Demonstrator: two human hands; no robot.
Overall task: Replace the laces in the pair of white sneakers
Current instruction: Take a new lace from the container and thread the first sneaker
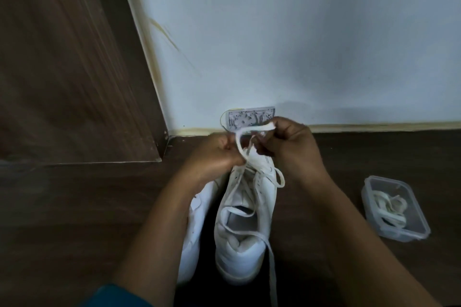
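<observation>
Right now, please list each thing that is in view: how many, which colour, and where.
sneakers: 2, white, side by side on the floor, middle; the left one partly hidden
lace: 1, white, threaded in the right sneaker, pulled up between both grips
box: 1, clear plastic, on the floor, right
laces: a tangle, off-white, inside the box
card: 1, grey patterned, at the wall's foot behind the grips
panel: 1, brown wood, left
wall: pale, far side
floor: dark brown wood
cloth: teal, bottom left edge
left grip: bare, pinches the lace
right grip: bare, holds the lace
</observation>
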